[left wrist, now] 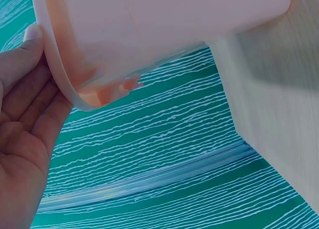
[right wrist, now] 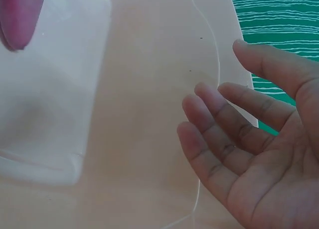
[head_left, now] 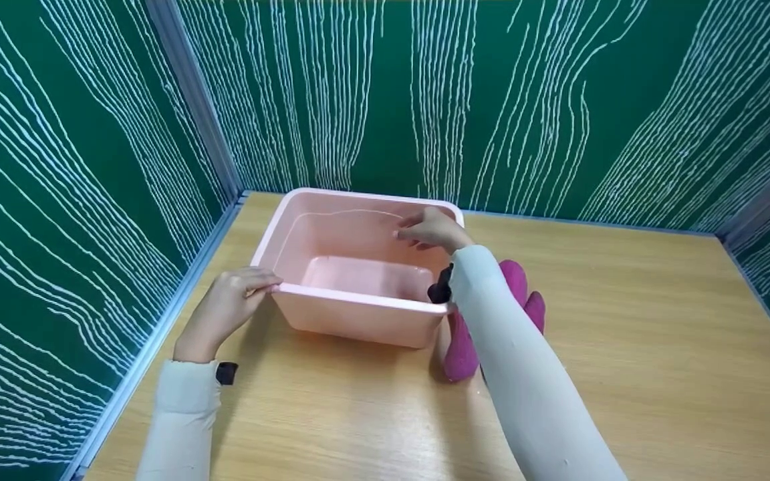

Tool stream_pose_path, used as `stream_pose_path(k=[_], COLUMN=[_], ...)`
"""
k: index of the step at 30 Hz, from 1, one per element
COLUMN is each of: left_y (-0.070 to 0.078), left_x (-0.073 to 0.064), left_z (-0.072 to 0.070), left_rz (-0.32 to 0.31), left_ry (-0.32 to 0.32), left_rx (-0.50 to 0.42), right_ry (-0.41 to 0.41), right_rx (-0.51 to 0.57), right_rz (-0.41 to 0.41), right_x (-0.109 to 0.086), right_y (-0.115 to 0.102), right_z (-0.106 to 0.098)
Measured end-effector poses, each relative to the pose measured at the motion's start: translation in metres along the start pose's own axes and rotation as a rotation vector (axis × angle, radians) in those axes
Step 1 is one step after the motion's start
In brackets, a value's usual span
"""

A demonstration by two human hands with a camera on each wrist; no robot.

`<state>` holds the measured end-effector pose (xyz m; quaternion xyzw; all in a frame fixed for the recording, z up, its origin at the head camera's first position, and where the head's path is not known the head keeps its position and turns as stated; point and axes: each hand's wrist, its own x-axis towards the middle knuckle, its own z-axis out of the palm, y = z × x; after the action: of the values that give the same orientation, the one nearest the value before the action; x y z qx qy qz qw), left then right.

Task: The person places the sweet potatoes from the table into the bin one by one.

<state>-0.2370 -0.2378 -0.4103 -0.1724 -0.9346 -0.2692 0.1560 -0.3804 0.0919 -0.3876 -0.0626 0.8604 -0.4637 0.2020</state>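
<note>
A pink plastic bin (head_left: 358,314) stands on the table, its opening facing up. My left hand (head_left: 228,304) pinches the rim at the near left corner; the left wrist view shows the thumb and fingers (left wrist: 55,107) on either side of that edge. Inside the bin's far right part hovers my right hand (head_left: 433,228), fingers loosely bent and nothing held. In the right wrist view, the tip of a magenta sweet potato (right wrist: 22,15) shows over the bin's pale floor. More sweet potatoes (head_left: 460,351) lie against the bin's right side, partly hidden by my right sleeve.
The wooden table (head_left: 639,334) extends to the right of the bin. Green panels (head_left: 385,100) with white wavy lines enclose the back and sides, with a metal frame strip (head_left: 151,347) along the left table edge.
</note>
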Motion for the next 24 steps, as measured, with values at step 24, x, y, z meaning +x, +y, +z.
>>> stream_pose_path(k=[24], left_y=[0.001], left_x=[0.000], left_z=[0.000], left_rz=[-0.018], left_ry=[-0.008], left_rx=[0.000], right_ry=[0.044], right_rx=[0.071], right_rz=[-0.046], right_x=[-0.006], right_y=[-0.018], right_z=[-0.011])
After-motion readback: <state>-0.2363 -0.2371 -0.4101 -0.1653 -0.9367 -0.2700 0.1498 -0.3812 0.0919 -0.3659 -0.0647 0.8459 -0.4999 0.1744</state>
